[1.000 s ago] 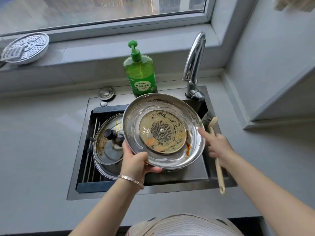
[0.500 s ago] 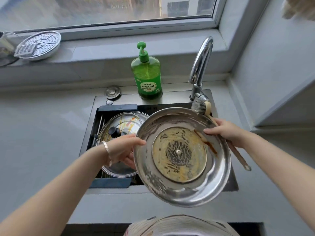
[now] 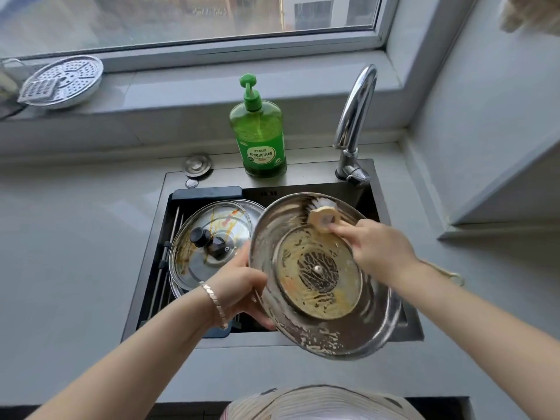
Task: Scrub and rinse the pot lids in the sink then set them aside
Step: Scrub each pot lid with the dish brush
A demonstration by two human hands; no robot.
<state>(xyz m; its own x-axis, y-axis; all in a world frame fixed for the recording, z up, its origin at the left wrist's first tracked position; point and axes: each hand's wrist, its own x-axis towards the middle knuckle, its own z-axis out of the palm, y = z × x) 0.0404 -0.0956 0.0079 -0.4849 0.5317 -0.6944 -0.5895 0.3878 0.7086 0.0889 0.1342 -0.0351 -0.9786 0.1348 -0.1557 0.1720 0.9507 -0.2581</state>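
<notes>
Left hand [image 3: 242,286] gripping steel lid's [image 3: 372,331] left rim, right hand [image 3: 378,247] clasping brush [image 3: 322,215] against its underside

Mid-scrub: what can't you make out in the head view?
Floor and drain of the sink: covered by the steel lid and the glass lid.
Outer face of the steel lid: turned away from the camera.
Handle of the brush: mostly hidden under the right hand.
Fingers of the left hand: partly behind the steel lid's rim.

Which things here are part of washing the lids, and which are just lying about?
In the job: steel lid held by left hand, brush in right hand, glass lid in sink, soap bottle, faucet.
Lying about: steamer plate on the sill, sink plug.
</notes>
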